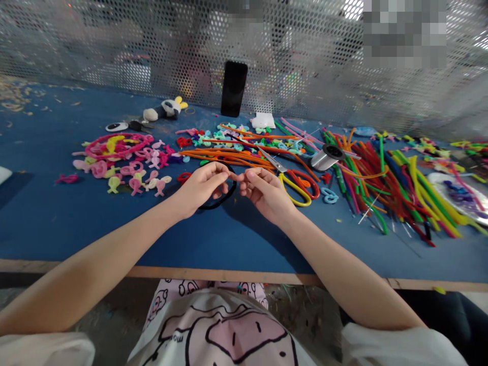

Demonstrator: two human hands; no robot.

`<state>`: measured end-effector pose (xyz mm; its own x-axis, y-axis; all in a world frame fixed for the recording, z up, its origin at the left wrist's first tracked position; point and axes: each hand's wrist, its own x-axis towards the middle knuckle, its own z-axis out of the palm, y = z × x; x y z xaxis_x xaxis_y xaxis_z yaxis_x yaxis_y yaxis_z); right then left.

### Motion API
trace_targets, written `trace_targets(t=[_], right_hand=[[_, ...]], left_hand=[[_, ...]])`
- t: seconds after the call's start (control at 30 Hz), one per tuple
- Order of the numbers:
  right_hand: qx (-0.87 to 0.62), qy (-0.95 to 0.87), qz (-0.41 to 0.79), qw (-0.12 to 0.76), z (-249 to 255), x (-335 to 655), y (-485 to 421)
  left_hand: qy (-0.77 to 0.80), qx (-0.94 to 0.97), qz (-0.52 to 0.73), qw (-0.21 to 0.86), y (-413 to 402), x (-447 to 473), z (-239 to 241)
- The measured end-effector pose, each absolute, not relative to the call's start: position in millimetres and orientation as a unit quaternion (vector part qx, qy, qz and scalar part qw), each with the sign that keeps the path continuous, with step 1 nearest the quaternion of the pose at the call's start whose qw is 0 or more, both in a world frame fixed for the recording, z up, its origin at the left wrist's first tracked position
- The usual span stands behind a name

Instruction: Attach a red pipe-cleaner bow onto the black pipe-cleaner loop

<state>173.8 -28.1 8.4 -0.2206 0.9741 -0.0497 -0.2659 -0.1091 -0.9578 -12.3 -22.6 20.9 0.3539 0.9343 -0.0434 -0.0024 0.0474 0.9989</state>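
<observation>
My left hand (208,185) and my right hand (267,194) meet fingertip to fingertip above the blue table. A black pipe cleaner (229,197) curves in a loop beneath and around the fingers of my left hand, which are closed on it. The thumb and forefinger of my right hand are pinched together; what they hold is too small to make out. Scissors (295,189) with yellow and red handles lie just beyond my right hand. Orange pipe cleaners (217,155) are spread behind both hands.
Pink and yellow twisted pieces (133,170) lie at left. A wire spool (324,158) and a heap of coloured pipe cleaners (400,188) are at right. A phone (234,89) leans on the perforated metal screen (152,56). A plush toy (165,109) lies at back left.
</observation>
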Motion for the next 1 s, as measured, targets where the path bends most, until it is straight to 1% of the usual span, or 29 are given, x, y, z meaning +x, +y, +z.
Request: trace_targets(t=[0.13,0.33,0.4,0.7,0.8,1.0], right_hand=[[-0.383,-0.443,0.651,0.483,7.1,173.3,-27.2],[-0.397,-0.468,0.636,0.468,2.8,170.4,-28.8],[-0.405,-0.466,0.635,0.465,1.8,170.6,-28.6],[-0.421,-0.429,0.644,0.473,1.5,175.8,-24.1],[-0.429,-0.452,0.617,0.480,-0.6,176.5,-23.0],[-0.447,-0.557,0.517,0.473,-2.4,177.2,-23.5]], left_hand=[[0.403,0.563,0.382,0.612,-22.0,-12.6,21.9],[0.426,0.622,0.358,0.551,-20.5,-11.6,18.6],[0.428,0.627,0.356,0.545,-19.3,-12.1,15.7],[0.450,0.561,0.366,0.591,-19.1,-14.1,15.2],[0.452,0.557,0.365,0.593,-18.8,-14.6,14.3],[0.461,0.574,0.353,0.578,-14.5,-15.0,5.8]])
